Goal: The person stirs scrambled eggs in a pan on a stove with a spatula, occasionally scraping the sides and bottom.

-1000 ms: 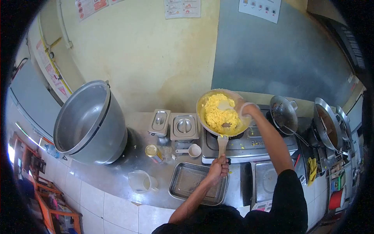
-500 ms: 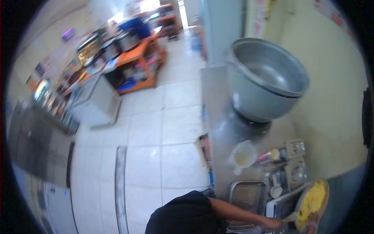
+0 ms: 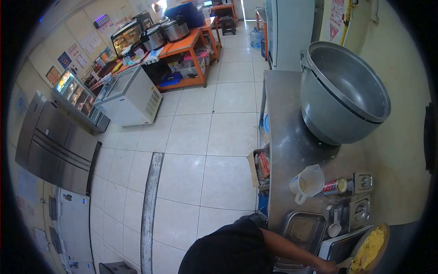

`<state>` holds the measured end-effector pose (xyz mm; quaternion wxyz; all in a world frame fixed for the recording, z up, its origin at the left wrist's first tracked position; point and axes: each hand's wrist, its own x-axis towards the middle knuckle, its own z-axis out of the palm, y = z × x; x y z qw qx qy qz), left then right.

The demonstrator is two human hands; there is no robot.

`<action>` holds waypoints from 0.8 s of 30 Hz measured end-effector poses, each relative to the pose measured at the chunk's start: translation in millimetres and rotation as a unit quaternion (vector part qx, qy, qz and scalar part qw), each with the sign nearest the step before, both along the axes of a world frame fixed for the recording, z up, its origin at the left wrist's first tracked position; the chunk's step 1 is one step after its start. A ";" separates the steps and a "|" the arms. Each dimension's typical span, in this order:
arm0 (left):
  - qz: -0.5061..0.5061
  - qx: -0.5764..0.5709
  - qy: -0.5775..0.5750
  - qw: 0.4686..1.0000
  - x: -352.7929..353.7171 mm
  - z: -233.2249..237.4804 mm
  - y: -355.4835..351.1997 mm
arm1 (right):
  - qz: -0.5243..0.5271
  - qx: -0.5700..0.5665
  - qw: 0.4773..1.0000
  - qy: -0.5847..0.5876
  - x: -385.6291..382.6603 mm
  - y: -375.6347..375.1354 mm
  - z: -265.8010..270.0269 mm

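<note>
My left hand is at the lower right, its fingers closed around the handle of a tan-lined frying pan. Yellow, crumbly food that looks like scrambled egg lies in the pan. The pan tilts over the corner of a white-edged appliance with a dark top. A metal tray lies beside my forearm. My right hand is out of view, and the lower part of the pan is cut off by the frame.
On the steel counter stand a large metal pot, a plastic measuring jug, an opened can, a white measuring scoop and lidded steel containers. A chest freezer and an orange table are across the tiled floor.
The view has swung, so the counter and pan sit farther right and the picture is sharper. My right hand, seen at the pan before, has left the frame; my left still holds the handle.
</note>
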<state>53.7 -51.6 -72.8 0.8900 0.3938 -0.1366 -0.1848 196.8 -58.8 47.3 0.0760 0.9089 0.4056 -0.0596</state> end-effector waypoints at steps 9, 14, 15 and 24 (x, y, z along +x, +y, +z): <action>-0.079 -0.002 -0.027 0.996 -43.7 80.6 79.6 | -0.026 -0.002 1.000 -0.008 -0.6 -43.7 -3.0; -0.079 -0.028 -0.014 0.996 1.4 -16.9 -16.1 | -0.044 -0.014 0.999 -0.019 3.5 -95.0 0.8; -0.093 -0.080 -0.015 0.992 34.2 -62.8 -58.0 | -0.044 -0.018 0.999 -0.022 4.5 -104.2 2.4; -0.069 0.107 0.125 0.984 -49.5 18.8 43.2 | -0.245 -0.172 0.953 0.038 -30.4 -113.4 120.7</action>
